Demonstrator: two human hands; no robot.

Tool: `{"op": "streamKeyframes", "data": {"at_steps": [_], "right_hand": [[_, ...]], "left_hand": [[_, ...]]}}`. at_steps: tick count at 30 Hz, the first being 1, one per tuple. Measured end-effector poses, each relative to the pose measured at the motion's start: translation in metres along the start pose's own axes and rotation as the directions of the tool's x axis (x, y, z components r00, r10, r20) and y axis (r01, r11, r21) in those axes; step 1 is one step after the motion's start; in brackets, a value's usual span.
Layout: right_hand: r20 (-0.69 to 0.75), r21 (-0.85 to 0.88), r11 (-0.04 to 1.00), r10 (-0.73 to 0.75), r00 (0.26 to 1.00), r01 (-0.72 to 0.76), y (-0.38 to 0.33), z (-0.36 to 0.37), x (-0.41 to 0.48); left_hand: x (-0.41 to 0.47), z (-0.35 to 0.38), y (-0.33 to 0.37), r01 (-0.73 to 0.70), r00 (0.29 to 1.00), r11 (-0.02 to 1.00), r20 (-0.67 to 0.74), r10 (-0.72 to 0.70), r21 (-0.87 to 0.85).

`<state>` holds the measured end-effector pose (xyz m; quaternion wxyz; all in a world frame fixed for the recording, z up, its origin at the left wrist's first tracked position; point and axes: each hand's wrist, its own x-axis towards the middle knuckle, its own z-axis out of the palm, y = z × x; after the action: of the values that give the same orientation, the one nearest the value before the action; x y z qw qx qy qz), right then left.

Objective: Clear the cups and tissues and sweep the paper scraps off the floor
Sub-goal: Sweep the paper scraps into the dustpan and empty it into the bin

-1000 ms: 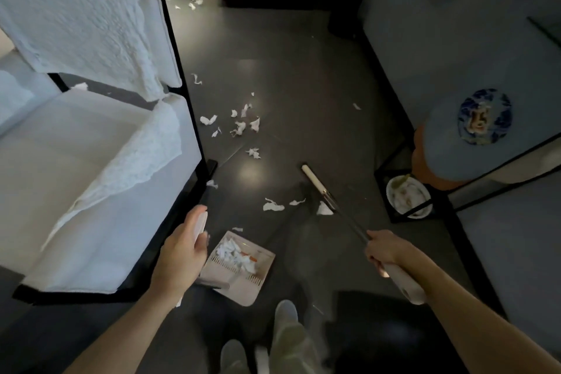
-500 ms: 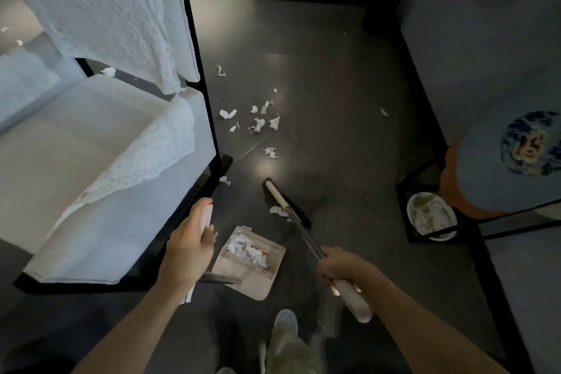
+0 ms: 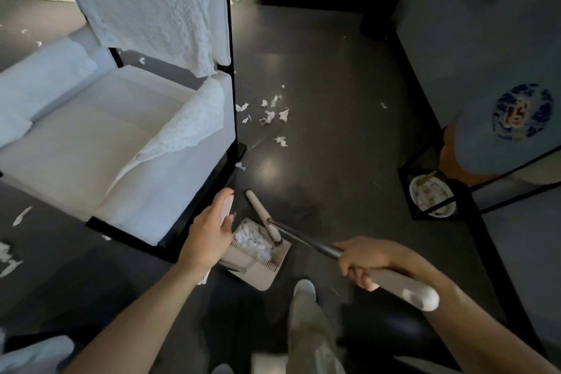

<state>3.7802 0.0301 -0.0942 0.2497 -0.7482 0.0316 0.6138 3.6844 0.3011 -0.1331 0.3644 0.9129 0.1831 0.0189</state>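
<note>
A: What colours are on the floor (image 3: 334, 118)?
B: Dark grey, glossy, dotted with white paper scraps (image 3: 268, 115). The dustpan (image 3: 258, 270) is beige, holding white scraps.
A: And the furniture?
B: A white armchair (image 3: 100, 136) in a black frame, draped with a white textured cloth (image 3: 151, 6).
A: Anything patterned?
B: A grey-blue cushion (image 3: 501, 136) with a round blue, white and orange motif.

Broom head (image 3: 263, 217) now at dustpan (image 3: 258, 264) mouth, scraps inside.
</note>
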Motion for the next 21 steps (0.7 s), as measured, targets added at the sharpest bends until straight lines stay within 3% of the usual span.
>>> {"op": "streamKeyframes", "data": {"at_steps": [3, 6, 8, 12, 18, 21], "right_hand": [[0.052, 0.271, 0.96, 0.055, 0.997, -0.067, 0.004, 0.03, -0.016], [0.018, 0.323, 0.943, 0.08, 0.997, -0.082, -0.003, 0.064, -0.023], [-0.04, 0.245, 0.967, 0.085, 0.996, -0.073, -0.014, 0.088, -0.02], [-0.212, -0.073, 0.997, -0.001, 0.977, -0.014, -0.04, 0.128, 0.002], [-0.268, -0.263, 0.964, -0.044, 0.962, -0.029, -0.07, 0.158, 0.046], [-0.224, -0.306, 0.952, -0.06, 0.973, -0.012, -0.084, 0.168, 0.062]], "left_hand": [[-0.042, -0.021, -0.023, -0.017, 1.0, 1.0, 0.002, 0.017, -0.024], [-0.08, -0.042, -0.046, -0.027, 1.0, 0.998, 0.007, 0.028, -0.053], [-0.099, -0.055, -0.063, -0.008, 1.0, 0.998, 0.011, 0.008, -0.07], [-0.118, -0.073, -0.09, 0.034, 0.999, 0.996, -0.029, -0.037, -0.079], [-0.1, -0.084, -0.117, 0.113, 0.987, 0.987, -0.099, -0.124, -0.11], [-0.075, -0.087, -0.123, 0.093, 0.988, 0.991, -0.112, -0.105, -0.101]]}}
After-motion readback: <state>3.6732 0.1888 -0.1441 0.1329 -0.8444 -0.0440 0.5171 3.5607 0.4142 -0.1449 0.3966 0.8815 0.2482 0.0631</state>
